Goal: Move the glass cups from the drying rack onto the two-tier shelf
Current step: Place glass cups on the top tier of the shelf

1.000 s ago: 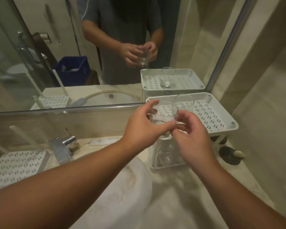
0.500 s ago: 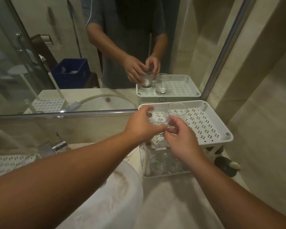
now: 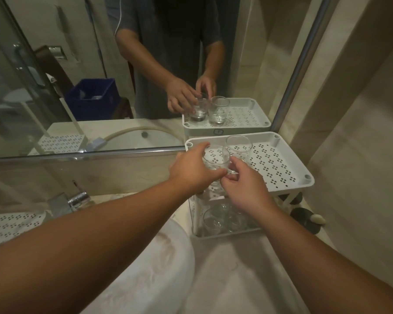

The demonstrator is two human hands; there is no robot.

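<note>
A white two-tier shelf [image 3: 281, 168] with perforated trays stands against the mirror at the right. On its top tier, near the left front corner, my left hand [image 3: 191, 171] and my right hand [image 3: 243, 189] both grip a clear glass cup [image 3: 214, 159] low over the tray. A second glass cup [image 3: 238, 147] stands on the tray right behind it, touching or nearly so. Several more glasses [image 3: 222, 218] sit on the lower tier, partly hidden by my right wrist. The white drying rack [image 3: 9, 223] lies at the left edge.
A white basin [image 3: 150, 268] fills the space below my arms, with a chrome tap [image 3: 75, 200] to its left. The mirror [image 3: 100, 87] rises directly behind the shelf. A dark round coaster with a pebble [image 3: 313, 219] lies on the counter right of the shelf.
Both hands have carried the glass cup forward and down, from above the shelf's front edge to the top tray beside the second cup.
</note>
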